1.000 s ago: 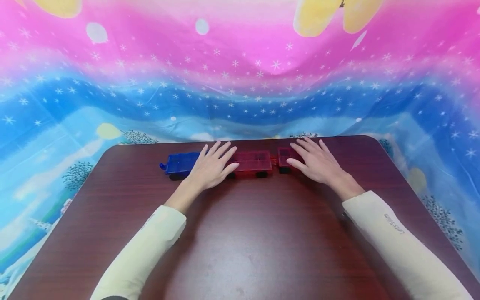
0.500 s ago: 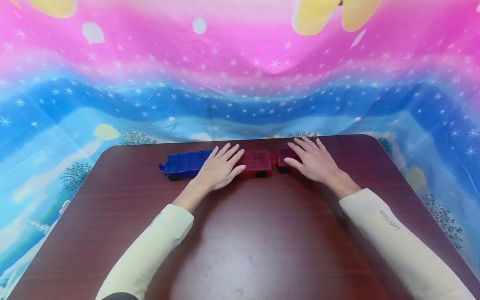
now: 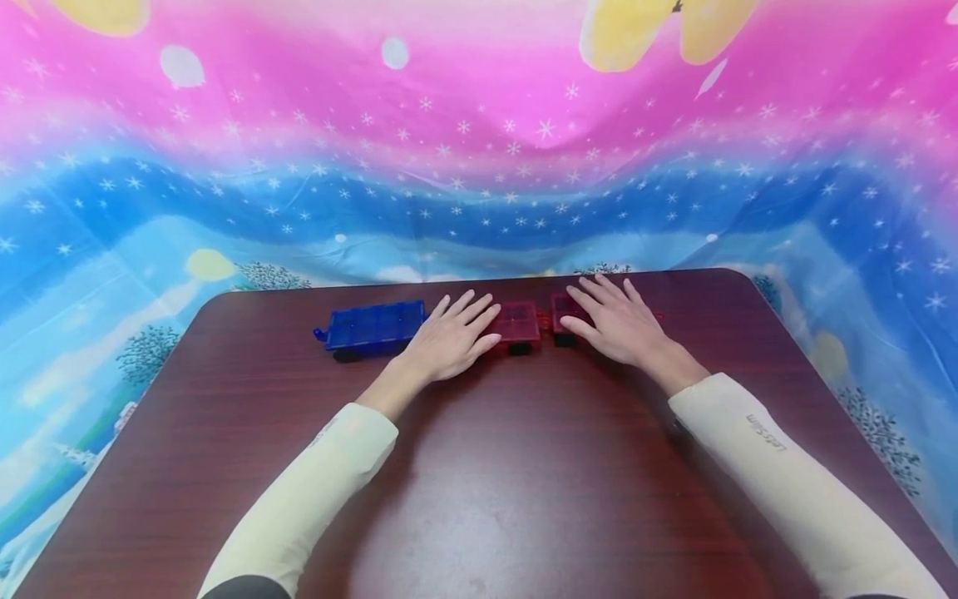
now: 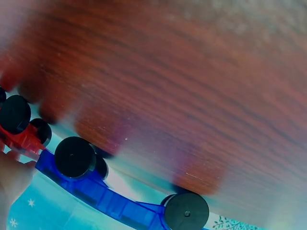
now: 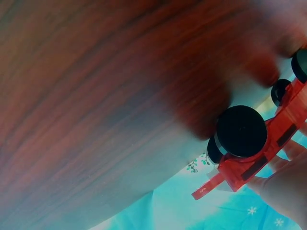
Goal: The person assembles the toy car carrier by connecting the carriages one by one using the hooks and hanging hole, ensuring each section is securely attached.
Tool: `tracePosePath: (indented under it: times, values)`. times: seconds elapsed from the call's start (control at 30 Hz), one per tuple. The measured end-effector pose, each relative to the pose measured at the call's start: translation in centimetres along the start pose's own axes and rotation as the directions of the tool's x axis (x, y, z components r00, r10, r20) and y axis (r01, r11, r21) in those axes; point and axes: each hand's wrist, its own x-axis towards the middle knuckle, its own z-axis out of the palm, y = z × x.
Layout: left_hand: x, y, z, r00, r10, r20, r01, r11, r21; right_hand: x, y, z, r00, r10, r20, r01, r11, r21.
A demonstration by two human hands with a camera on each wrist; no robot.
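Note:
A blue toy wagon (image 3: 374,324) with black wheels stands near the table's far edge, its hook pointing left. To its right in the same row are a red wagon (image 3: 520,323) and a second red wagon (image 3: 563,316). My left hand (image 3: 451,337) lies over the middle red wagon, fingers straight and spread, covering its left part. Across the right-hand red wagon rests my right hand (image 3: 619,326), fingers extended, hiding most of it. In the left wrist view the blue wagon (image 4: 108,199) meets the red one; in the right wrist view a red hook (image 5: 208,186) sticks out.
The brown wooden table (image 3: 479,466) has rounded far corners. Behind it hangs a pink and blue cloth (image 3: 479,183) with snowflakes, close to the far edge.
My left hand has slid right, off the blue wagon and over the middle red one. The right hand has shifted slightly left, and a bit of red hook shows beyond it.

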Motion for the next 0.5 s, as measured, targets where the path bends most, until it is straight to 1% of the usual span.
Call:
tracePosePath:
  times: [0.23,0.5]
  values:
    - [0.4,0.07,0.1,1.0,0.01,0.009,-0.01,1.0,-0.014,0.37,-0.09,0.19,0.999,0.005,0.033,-0.004,1.0,-0.016]
    - [0.94,-0.4,0.28,0.996,0.079,0.034,-0.078,0.996,-0.032,0.71,-0.12,0.3,0.998,0.01,0.065,-0.009,1.0,-0.025]
